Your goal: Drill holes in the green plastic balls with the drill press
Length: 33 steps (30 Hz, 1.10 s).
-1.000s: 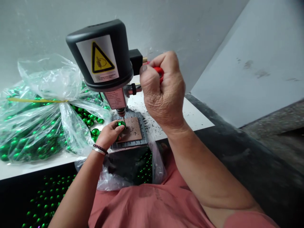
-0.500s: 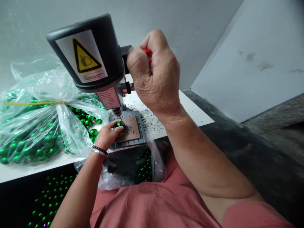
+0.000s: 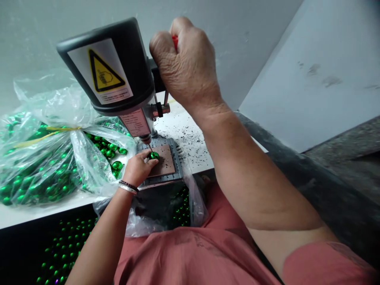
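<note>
Between thumb and fingers, my left hand [image 3: 139, 167] pinches a shiny green ball [image 3: 153, 155] over the brown board [image 3: 165, 164] on the base plate of a bench drill press [image 3: 105, 65]. The thin drill bit [image 3: 151, 148] points down at the top of the ball; whether it touches is too small to tell. Raised beside the machine's head, my right hand [image 3: 190, 63] is wrapped round a red-ended lever handle [image 3: 175, 42], most of which the fingers hide. A yellow warning label [image 3: 104, 73] is on the drill's dark housing.
On the left, a clear plastic bag [image 3: 56, 158] full of green balls lies on the white table [image 3: 20, 215]. Several loose balls [image 3: 116, 166] are by its edge. Dark shavings [image 3: 190, 136] litter the tabletop right of the drill. Clear plastic [image 3: 196, 198] hangs at the table's front edge.
My right hand has moved up and slightly left with the lever handle. My left hand and the green ball have shifted a little to the right on the board.
</note>
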{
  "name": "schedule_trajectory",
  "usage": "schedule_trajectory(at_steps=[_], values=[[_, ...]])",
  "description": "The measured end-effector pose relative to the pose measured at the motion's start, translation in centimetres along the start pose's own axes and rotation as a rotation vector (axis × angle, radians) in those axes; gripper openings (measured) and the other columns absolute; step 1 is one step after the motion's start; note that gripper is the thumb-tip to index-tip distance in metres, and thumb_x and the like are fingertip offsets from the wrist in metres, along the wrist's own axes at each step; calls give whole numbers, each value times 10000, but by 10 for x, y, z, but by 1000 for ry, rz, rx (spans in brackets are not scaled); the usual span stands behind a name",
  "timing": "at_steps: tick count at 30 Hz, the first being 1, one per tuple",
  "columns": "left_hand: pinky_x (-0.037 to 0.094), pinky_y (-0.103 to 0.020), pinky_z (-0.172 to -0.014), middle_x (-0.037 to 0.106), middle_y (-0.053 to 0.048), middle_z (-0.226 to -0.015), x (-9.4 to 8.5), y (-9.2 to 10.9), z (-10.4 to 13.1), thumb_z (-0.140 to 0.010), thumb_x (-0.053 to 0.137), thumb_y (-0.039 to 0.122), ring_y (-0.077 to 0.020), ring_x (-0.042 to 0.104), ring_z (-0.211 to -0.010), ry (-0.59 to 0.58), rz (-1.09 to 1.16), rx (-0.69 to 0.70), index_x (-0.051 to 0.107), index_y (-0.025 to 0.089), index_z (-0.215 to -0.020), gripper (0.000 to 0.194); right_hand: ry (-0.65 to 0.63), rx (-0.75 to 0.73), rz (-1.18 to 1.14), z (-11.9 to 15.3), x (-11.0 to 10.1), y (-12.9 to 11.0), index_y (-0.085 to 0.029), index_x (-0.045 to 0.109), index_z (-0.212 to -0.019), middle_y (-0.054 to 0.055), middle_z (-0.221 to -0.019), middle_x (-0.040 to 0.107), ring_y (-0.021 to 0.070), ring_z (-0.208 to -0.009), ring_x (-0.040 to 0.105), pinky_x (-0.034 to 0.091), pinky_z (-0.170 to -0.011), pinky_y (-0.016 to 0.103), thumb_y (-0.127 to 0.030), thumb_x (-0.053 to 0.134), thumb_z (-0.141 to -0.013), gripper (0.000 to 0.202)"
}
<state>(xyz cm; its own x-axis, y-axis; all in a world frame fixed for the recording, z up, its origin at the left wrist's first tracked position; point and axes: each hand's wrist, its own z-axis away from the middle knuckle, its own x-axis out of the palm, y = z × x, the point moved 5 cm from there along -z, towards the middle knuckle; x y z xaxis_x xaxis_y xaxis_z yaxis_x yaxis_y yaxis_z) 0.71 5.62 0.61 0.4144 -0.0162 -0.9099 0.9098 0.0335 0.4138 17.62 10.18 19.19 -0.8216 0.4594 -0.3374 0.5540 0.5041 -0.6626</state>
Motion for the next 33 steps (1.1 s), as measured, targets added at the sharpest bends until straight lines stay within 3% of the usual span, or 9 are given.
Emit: schedule_trajectory(at_steps=[4, 10, 16, 33], values=[[447, -298, -762, 698, -96, -978, 1, 8, 2, -780, 522, 409, -247, 630, -912, -5, -137, 16, 634, 202, -1102, 399, 2, -11, -39, 3, -3, -2, -184, 224, -622, -60, -604, 215, 48, -591, 187, 153, -561, 202, -355, 408, -834, 328], [443, -300, -751, 689, -120, -996, 4, 5, 4, -783, 523, 435, -257, 624, -931, 7, -93, -22, 608, 186, -1146, 449, 50, -79, -124, 27, -13, -6, -196, 309, -672, -65, -595, 294, 47, -571, 270, 253, -565, 193, -327, 438, -791, 219], [437, -290, -767, 682, -93, -1000, 5, 6, 4, -788, 523, 414, -232, 618, -915, 16, -70, 5, 642, 211, -1064, 363, 104, -151, -59, 56, -22, -9, -207, 318, -659, -51, -598, 341, 62, -548, 256, 311, -568, 205, -261, 451, -760, 175], [433, -300, -771, 671, -99, -1045, 9, 3, 7, -808, 488, 481, -250, 612, -955, 24, -79, -22, 598, 235, -1154, 439, 183, -219, 27, 103, -16, 6, -214, 391, -711, -57, -569, 411, 51, -505, 394, 399, -551, 220, -237, 432, -799, 100]])
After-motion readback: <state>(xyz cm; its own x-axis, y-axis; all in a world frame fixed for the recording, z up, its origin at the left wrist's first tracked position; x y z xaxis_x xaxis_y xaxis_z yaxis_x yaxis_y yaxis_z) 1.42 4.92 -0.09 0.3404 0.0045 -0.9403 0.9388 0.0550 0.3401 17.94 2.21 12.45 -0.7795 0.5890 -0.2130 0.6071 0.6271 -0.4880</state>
